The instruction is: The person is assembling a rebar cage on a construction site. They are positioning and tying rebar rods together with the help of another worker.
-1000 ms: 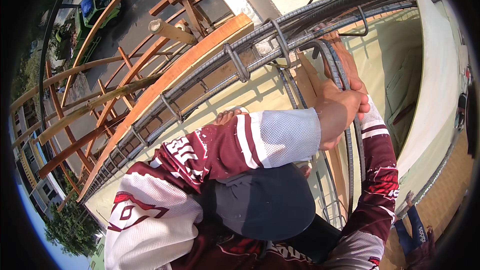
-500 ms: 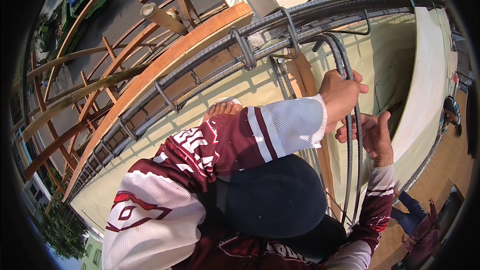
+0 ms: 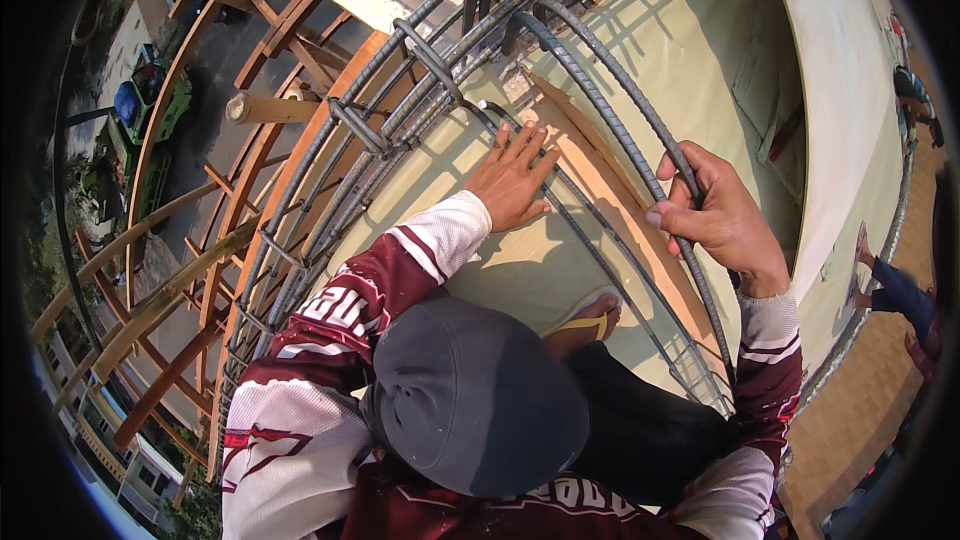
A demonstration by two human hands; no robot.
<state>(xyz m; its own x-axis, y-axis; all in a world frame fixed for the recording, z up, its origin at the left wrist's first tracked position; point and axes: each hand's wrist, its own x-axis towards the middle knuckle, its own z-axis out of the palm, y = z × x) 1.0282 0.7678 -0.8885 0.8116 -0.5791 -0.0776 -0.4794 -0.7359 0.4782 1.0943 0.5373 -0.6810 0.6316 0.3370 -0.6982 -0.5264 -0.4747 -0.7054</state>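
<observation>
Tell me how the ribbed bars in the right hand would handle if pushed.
The ribbed bars look like thick metal, so they would probably feel stiff and heavy for their size. Their raised ribs should give the right hand a fair grip. Being long and curved, they might swing or twist.

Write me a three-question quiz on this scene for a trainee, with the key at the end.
1. Which of the person's hands grips the curved steel bars?
2. True or false: the left hand is clenched in a fist.
3. What colour is the strap of the sandal? A) blue B) yellow C) red

Key:
1. The right hand.
2. False; its fingers are spread.
3. B
</observation>
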